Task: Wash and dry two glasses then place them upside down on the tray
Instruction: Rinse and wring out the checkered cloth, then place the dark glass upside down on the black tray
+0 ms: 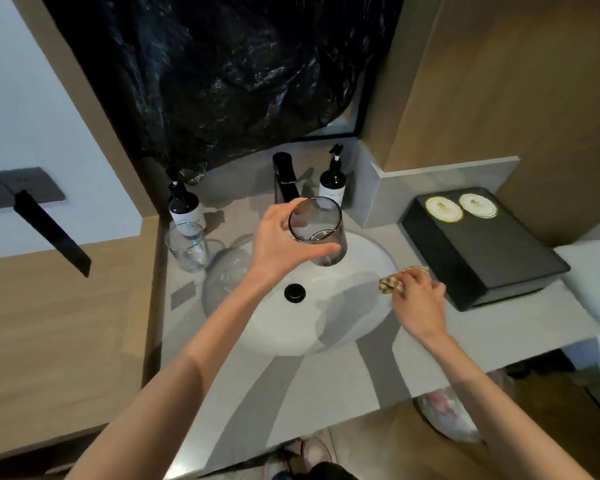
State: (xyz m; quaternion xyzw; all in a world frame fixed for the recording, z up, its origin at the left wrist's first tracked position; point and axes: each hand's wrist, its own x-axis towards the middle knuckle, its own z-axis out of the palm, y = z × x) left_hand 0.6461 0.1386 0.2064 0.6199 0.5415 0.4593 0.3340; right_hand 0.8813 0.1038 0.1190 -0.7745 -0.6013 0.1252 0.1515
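Gripping a smoky glass (317, 232) by its side, the left hand (278, 242) holds it upright above the white sink (361, 306); it looks empty. The right hand (418, 299) is closed on a checked cloth (388, 284) at the sink's right rim. A second glass (187, 247) stands far left. The black tray (482, 251) lies right, holding two round coasters (443, 209).

No text can be read here: the white labels on the two dark pump bottles (184, 209) (332, 188) are blurred, and the gold-rimmed round coasters (443, 209) (478, 205) on the black tray (492, 265) bear only an illegible emblem.
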